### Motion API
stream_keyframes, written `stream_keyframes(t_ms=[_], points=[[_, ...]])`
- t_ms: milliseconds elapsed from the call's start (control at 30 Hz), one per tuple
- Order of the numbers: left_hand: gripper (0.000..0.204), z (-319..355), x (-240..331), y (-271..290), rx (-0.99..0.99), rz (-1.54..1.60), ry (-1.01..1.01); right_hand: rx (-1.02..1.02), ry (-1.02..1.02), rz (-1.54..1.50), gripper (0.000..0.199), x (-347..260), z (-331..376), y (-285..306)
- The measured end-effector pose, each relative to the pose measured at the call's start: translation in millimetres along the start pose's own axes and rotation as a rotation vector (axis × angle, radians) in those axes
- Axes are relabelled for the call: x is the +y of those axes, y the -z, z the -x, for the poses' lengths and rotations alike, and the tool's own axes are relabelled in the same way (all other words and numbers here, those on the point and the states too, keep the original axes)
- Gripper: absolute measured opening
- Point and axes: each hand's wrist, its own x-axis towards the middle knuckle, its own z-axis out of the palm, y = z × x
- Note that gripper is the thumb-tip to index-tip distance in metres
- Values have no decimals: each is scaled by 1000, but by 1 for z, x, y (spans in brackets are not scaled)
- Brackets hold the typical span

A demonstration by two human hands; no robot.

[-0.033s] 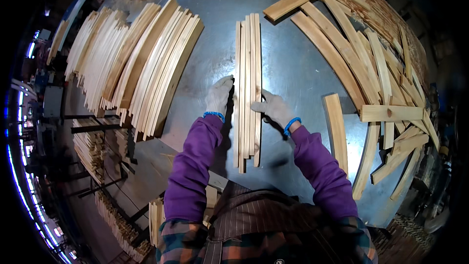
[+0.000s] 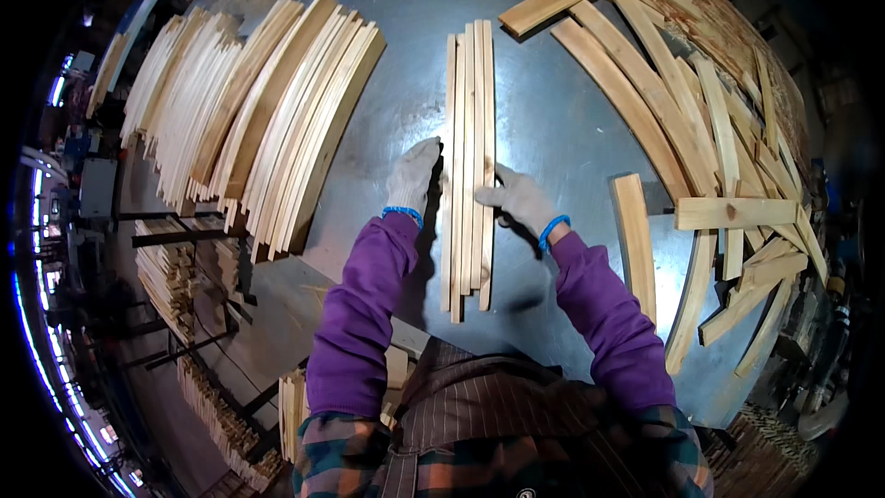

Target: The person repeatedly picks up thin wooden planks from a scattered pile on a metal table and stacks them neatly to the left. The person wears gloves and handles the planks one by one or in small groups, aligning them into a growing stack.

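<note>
Several narrow wooden slats (image 2: 472, 157) lie side by side as a bundle on the metal tabletop, their ends uneven. My left hand (image 2: 415, 173), in a pale glove with a dark palm, is at the bundle's left side. Its fingers are stretched out, with a thin dark gap between them and the wood. On the other side my right hand (image 2: 521, 199), gloved alike, has its thumb over the rightmost slat and its fingers along the edge, partly hidden.
Rows of stacked slats (image 2: 267, 120) stand on the left. Loose boards (image 2: 682, 120) lie crossed in a heap on the right, and one short board (image 2: 634, 254) lies near my right forearm. The metal tabletop (image 2: 396, 0) extends beyond the bundle. Racks of slats (image 2: 166, 277) stand lower left.
The view has shifted very slightly. My hands and the slats hold the same places relative to each other.
</note>
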Motion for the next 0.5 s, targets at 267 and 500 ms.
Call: stream_keyframes(t_ms=[267,500], points=[[54,29,45,12,-74,-106,111,-30,-37,-116,45,-5,-19,-17],[64,7,63,75,-79,-747,10,-38,-13,-19,45,-46,-36,-90]])
